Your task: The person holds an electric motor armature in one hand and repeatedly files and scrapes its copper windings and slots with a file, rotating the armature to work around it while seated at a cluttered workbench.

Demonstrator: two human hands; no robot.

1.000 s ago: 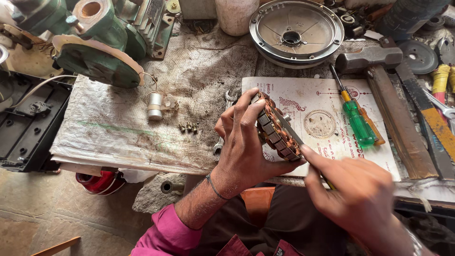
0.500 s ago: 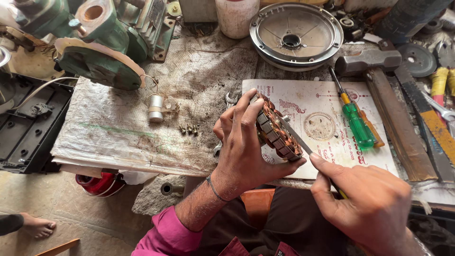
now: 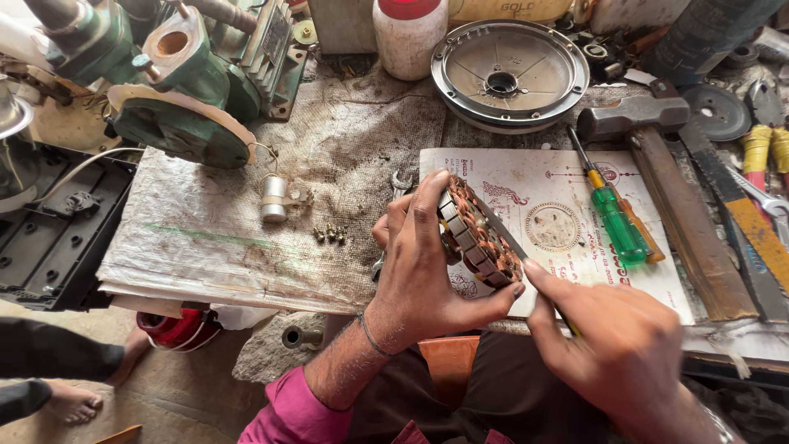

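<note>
Left hand (image 3: 431, 284) curled tight around copper-wound stator (image 3: 479, 238), held over printed sheet (image 3: 559, 197). Right hand (image 3: 612, 345) pinching thin blade (image 3: 501, 234) laid across windings. Green screwdriver (image 3: 612, 218) at 3 o'clock, untouched. Windings intact; work apparently mid-way.

left hand (image 3: 423, 284) grips stator (image 3: 479, 238); right hand (image 3: 620, 349) | blade (image 3: 501, 234)

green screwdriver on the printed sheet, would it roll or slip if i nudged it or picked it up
The green screwdriver lies flat on the printed sheet, so a sideways nudge would probably roll its rounded handle. The glossy plastic handle may feel slick. With its thin metal shaft it likely lifts stiff and light.
</note>
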